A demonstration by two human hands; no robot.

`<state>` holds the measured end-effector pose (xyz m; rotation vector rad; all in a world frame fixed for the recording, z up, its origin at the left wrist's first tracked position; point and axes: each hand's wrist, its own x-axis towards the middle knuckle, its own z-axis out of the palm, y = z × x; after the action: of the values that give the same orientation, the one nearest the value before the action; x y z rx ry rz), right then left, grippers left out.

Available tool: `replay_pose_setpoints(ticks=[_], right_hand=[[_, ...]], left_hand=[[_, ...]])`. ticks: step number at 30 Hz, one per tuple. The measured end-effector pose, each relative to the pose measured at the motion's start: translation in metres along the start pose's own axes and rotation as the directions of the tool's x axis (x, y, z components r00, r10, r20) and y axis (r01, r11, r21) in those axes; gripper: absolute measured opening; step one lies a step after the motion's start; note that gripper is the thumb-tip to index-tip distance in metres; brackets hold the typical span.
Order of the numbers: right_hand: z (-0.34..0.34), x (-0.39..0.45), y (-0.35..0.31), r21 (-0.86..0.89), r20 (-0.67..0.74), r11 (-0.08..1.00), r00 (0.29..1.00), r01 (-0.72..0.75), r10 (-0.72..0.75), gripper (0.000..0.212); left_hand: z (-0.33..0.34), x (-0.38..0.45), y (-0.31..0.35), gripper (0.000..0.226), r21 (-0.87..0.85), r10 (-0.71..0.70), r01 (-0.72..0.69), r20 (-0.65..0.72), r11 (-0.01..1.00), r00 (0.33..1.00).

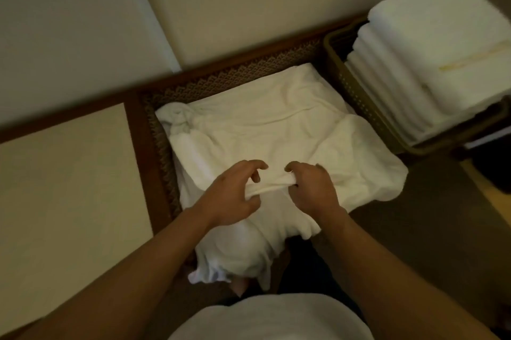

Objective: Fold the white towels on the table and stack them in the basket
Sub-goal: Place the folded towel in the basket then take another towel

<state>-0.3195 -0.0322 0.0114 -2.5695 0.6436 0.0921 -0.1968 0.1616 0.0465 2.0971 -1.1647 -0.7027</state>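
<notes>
Both hands (272, 190) pinching one bunched fold of white towel (276, 129); stacked basket (356, 96) beside.

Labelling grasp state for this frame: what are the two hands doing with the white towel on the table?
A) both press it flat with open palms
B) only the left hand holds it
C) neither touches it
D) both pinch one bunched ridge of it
D: the left hand and right hand each curl fingers round the same raised fold of the rumpled white cloth towel, close together near its front middle.
</notes>
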Motion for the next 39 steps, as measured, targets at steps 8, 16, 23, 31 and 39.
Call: replay_pose_setpoints(ticks=[8,16,23,31,39], right_hand=[[-0.016,-0.122,-0.037,0.559,0.085,0.825,0.995,-0.085,0.044,0.011],[-0.002,-0.198,-0.037,0.398,0.022,0.916,0.999,-0.054,0.05,0.014],[0.039,-0.28,-0.044,0.151,0.087,0.988,0.995,0.039,-0.053,0.019],[0.067,-0.312,-0.108,0.017,0.077,1.0,0.997,0.024,-0.025,0.014],[0.125,-0.314,-0.235,0.184,-0.044,0.983,0.998,-0.026,0.034,0.025]], left_hand=[[0.023,-0.093,-0.053,0.059,0.471,-0.114,0.088,0.026,0.878,0.993],[0.032,-0.188,-0.009,0.024,-0.12,-0.22,0.205,-0.124,0.971,0.968],[0.044,-0.31,0.001,0.038,-0.195,-0.395,0.392,0.029,0.899,0.918],[-0.04,-0.432,-0.01,0.038,-0.299,-0.601,0.528,-0.268,0.795,0.753],[-0.081,-0.578,-0.075,0.048,-0.397,-0.717,0.598,-0.415,0.697,0.56]])
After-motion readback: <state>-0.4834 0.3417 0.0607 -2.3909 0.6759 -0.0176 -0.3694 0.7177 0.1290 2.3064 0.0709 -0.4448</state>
